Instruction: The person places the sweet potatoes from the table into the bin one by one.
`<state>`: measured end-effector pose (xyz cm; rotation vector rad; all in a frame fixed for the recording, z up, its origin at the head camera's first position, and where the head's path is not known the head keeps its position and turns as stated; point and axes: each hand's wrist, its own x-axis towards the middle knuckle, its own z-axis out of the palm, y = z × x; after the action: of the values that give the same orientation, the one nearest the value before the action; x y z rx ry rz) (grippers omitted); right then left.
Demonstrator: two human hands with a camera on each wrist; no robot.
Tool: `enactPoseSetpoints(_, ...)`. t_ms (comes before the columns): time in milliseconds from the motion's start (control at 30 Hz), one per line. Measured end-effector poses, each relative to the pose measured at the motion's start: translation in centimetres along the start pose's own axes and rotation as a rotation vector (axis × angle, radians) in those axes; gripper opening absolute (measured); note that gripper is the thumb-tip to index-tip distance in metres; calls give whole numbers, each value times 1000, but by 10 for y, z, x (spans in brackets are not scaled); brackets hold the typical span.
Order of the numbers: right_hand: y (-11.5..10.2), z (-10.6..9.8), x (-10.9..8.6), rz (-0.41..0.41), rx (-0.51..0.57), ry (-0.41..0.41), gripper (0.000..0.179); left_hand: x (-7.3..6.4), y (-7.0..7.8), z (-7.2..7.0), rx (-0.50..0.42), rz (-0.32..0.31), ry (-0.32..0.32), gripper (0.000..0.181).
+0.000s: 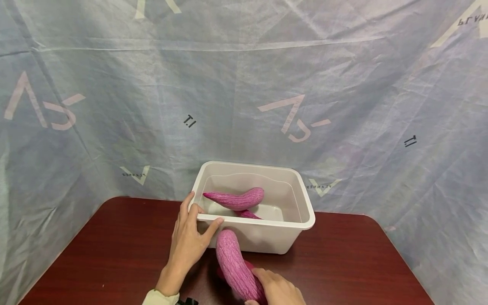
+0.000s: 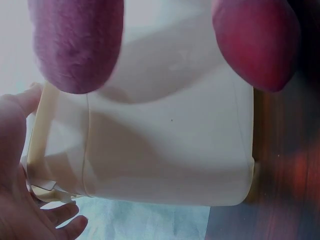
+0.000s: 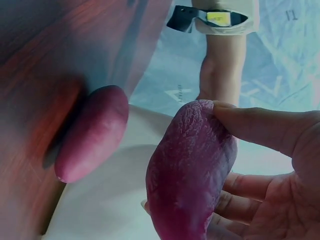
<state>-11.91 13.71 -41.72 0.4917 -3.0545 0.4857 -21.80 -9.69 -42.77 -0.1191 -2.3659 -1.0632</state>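
Note:
A pale plastic bin (image 1: 259, 231) stands on the table with a curved, wrinkled purple sweet potato (image 1: 244, 199) inside, lying over another purple piece (image 1: 248, 214). My left hand (image 1: 188, 239) grips the bin's near left corner, thumb over the front rim and fingertips at the left rim. In front of the bin, my right hand (image 1: 280, 288) holds a long purple sweet potato (image 1: 238, 267), tilted with its rounded end toward the bin. The right wrist view has the thumb on one side and fingers on the other. A smoother, redder sweet potato (image 3: 95, 135) lies on the table, mostly hidden in the head view.
The dark red wooden table (image 1: 343, 262) has rounded far corners. A grey printed cloth (image 1: 236, 84) hangs behind it and along both sides. Around the left wrist a black strap (image 3: 187, 17) shows against a light sleeve (image 1: 162, 298).

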Motion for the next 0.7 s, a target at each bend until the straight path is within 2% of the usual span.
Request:
enactPoseSetpoints(200, -1, -3, -9, 19, -50, 42, 62, 1, 0, 0, 2, 21, 19, 47)
enactPoseSetpoints(433, 0, -9, -14, 44, -59, 20, 62, 1, 0, 1, 5, 21, 19, 47)
enactPoseSetpoints(700, 2, -18, -18, 33, -40, 31, 58, 0, -2, 1, 4, 23, 27, 47)
